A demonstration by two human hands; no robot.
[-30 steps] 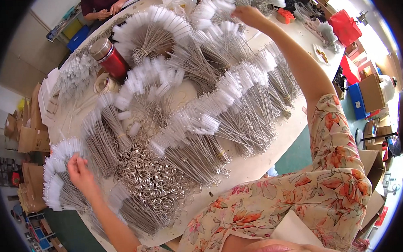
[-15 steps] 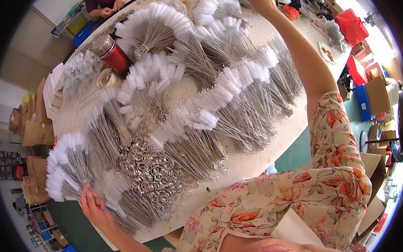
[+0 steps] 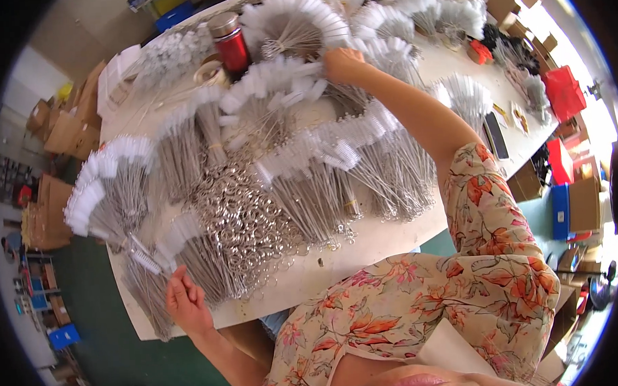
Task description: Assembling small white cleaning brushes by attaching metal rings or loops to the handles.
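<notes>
Though I can't tell whether your half-curled left hand [image 3: 189, 305] or bunched right hand [image 3: 343, 64] holds anything, pinch the light-looking, bendy brushes [image 3: 181, 237] by their wires [image 3: 208, 266].

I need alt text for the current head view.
Someone in a floral top reaches over a table of white-bristled wire brushes, right hand near those upper middle, left hand near those lower left. Metal rings lie heaped among them; a red flask stands behind.

Right fingers [image 3: 333, 57] have drawn back — from far brushes [image 3: 461, 14] to nearer brushes [image 3: 346, 100].
</notes>
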